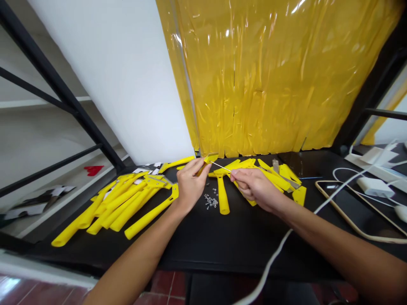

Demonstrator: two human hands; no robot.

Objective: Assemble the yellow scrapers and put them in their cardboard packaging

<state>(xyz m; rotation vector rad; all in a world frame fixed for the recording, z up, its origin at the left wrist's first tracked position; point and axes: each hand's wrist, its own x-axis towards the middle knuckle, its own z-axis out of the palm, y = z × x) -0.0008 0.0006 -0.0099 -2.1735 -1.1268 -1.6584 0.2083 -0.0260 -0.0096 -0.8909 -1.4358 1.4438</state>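
Note:
My left hand (190,182) is closed round a yellow plastic scraper (210,158), whose head sticks out past the fingertips. In my right hand (254,184) is a thin screwdriver (221,167), its metal shaft pointing left and its tip at the scraper's head. The screwdriver's handle is hidden in my fingers. Between my hands a yellow T-shaped handle (223,197) lies on the black table (190,250), beside a small heap of metal screws and nuts (210,201). Several yellow scrapers (124,203) are piled at the left. More yellow parts (281,176), some with metal blades, lie behind my right hand.
A phone-like device in a tan case (365,212) lies at the right, near a white charger (375,187) and a power strip (372,165). A white cable (276,250) runs across the table's front edge. Yellow plastic sheeting (270,80) hangs behind, between black frame bars.

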